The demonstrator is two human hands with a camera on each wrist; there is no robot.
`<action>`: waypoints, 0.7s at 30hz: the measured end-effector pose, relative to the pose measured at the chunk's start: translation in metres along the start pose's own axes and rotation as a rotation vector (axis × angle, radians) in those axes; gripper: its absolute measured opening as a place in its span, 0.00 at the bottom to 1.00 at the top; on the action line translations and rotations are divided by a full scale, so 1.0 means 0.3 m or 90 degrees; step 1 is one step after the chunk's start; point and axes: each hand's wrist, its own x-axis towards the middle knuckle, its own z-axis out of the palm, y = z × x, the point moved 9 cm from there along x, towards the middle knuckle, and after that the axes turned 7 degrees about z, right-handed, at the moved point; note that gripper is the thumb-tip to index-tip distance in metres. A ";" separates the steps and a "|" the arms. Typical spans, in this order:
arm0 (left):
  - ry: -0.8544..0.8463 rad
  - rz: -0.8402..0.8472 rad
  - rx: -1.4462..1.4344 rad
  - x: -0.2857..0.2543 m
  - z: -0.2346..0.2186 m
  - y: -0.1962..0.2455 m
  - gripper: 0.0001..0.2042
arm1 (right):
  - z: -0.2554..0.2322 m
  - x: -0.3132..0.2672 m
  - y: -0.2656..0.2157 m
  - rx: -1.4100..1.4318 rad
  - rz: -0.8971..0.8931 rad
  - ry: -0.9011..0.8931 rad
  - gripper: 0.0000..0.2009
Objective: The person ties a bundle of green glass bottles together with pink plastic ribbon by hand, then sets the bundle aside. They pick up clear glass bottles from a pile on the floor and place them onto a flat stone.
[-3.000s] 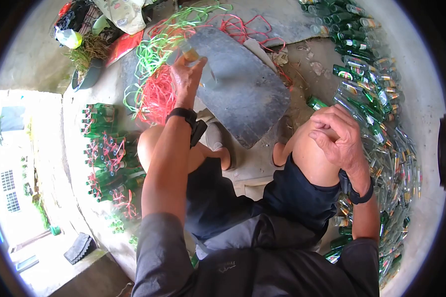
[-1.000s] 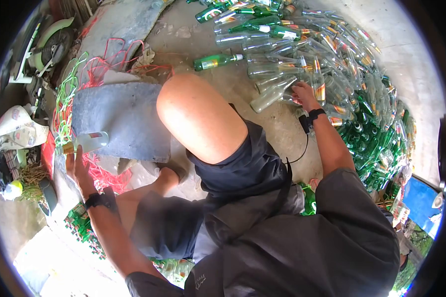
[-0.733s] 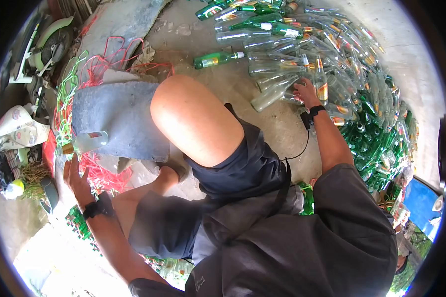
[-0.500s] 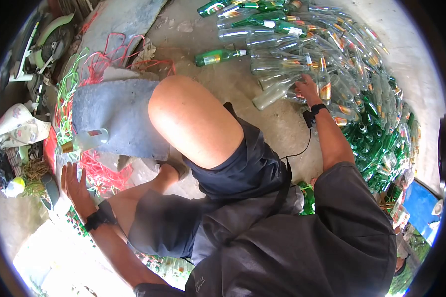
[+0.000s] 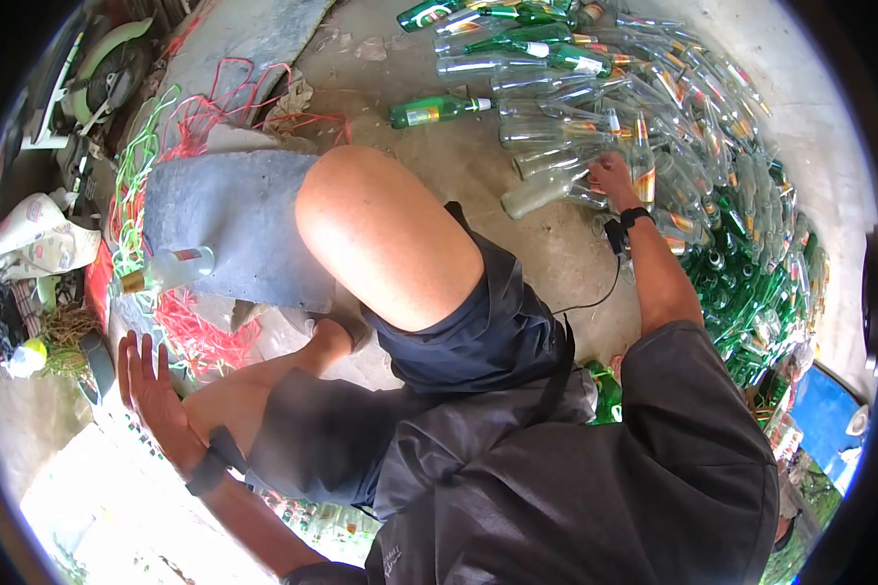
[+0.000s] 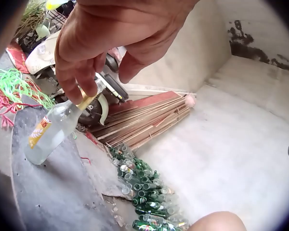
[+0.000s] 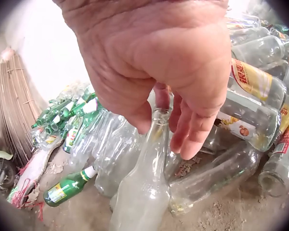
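Note:
A clear glass bottle (image 5: pixel 180 267) with a gold neck wrapper and yellow label stands upright on the dark slate slab (image 5: pixel 234 214). My left hand (image 5: pixel 156 405) is drawn back from it, fingers spread; in the left wrist view the fingertips overlap the bottle's neck. On the right, my right hand (image 5: pixel 612 179) grips the neck of another clear bottle (image 5: pixel 541 192), which lies slanted at the edge of the pile. The right wrist view shows my thumb and fingers (image 7: pixel 185 137) on either side of that neck, with the bottle's base pointing toward the camera's lower edge.
A large pile of clear and green bottles (image 5: pixel 693 146) spreads along the right wall. One green bottle (image 5: pixel 434 110) lies apart on the floor. Pink and green plastic twine (image 5: pixel 200 336) tangles beside the slab. A wheeled vehicle (image 5: pixel 107 83) stands at far left.
My left hand has let go of the standing bottle and moved back toward me. My right hand has gone from my knee to the bottle pile, and the head view has turned right.

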 end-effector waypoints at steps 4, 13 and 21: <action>0.003 0.016 -0.043 -0.026 -0.034 0.012 0.21 | -0.014 -0.043 -0.008 0.043 -0.043 0.037 0.15; 0.073 0.046 -0.008 -0.141 -0.084 0.037 0.19 | 0.030 -0.206 -0.073 -0.024 -0.189 0.129 0.14; 0.137 0.079 0.009 -0.248 -0.024 0.142 0.17 | 0.191 -0.351 -0.200 -0.252 -0.435 0.102 0.18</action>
